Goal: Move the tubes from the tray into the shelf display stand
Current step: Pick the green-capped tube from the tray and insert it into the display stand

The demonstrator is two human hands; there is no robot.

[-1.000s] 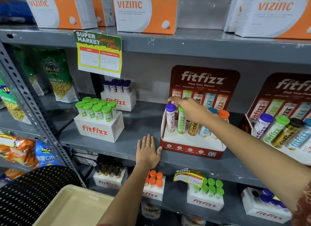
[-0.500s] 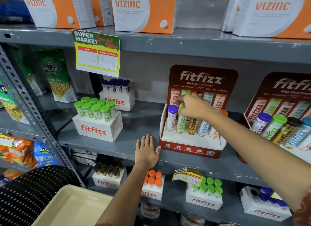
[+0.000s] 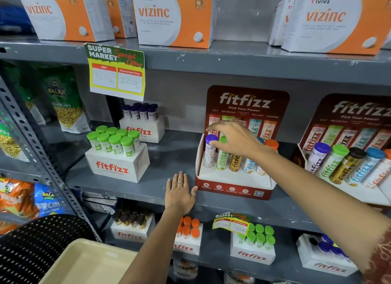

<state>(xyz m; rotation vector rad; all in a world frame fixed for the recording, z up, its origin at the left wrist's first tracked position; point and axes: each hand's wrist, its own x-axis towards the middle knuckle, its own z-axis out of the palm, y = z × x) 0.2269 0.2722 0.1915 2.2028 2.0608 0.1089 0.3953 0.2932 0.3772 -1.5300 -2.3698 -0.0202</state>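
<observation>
The red fitfizz display stand [image 3: 232, 189] sits on the middle grey shelf. It holds a row of upright tubes: purple-capped [image 3: 210, 154], green [image 3: 221, 161], gold [image 3: 235, 163], blue [image 3: 248, 165] and orange-capped [image 3: 271, 144]. My right hand [image 3: 234, 140] hovers over the caps with its fingers spread, the thumb by the purple cap; it grips nothing. My left hand [image 3: 179, 194] lies flat on the shelf just left of the stand. The beige tray [image 3: 84, 262] is at the bottom left; no tube shows in its visible part.
A second fitfizz stand [image 3: 349, 163] full of tubes stands to the right. White fitfizz boxes with green-capped tubes [image 3: 116, 157] and purple-capped tubes [image 3: 143, 123] sit to the left. A black perforated surface [image 3: 31, 247] lies beside the tray. More boxes fill the shelves above and below.
My right hand has shifted left along the tube caps and opened, its fingers now spread above the green and purple tubes. My left hand has stayed flat on the shelf.
</observation>
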